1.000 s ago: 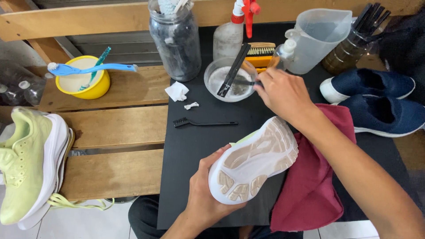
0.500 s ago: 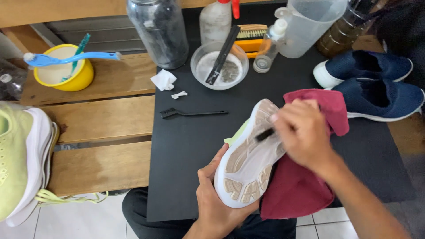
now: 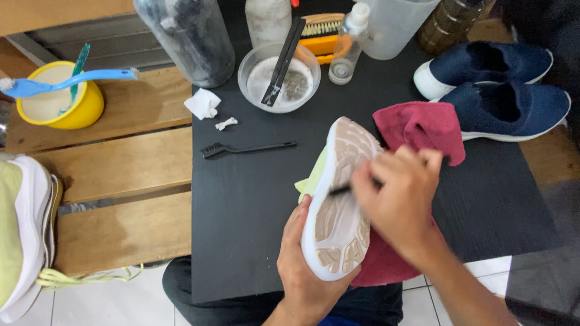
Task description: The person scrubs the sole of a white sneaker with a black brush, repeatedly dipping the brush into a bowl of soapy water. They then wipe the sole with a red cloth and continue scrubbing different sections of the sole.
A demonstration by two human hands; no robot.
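Right hand moves from the bowl to the upturned sole

A second ago the right hand (image 3: 402,202) was up at the clear bowl (image 3: 279,76), fingers at the dark brush lying across it; half a second ago it had come down over the forefoot of the sneaker (image 3: 338,202), and now it sits lower, over the middle of the sole, blurred, with a thin dark brush (image 3: 340,190) showing at its fingertips. The left hand (image 3: 305,265) has tipped the sneaker more upright, toe toward the bowl, covering more of the red cloth (image 3: 423,130).

Black mat (image 3: 254,205) on wood bench (image 3: 121,175) w/ bowl (image 3: 279,78), thin brush (image 3: 244,148), navy shoes (image 3: 495,90).
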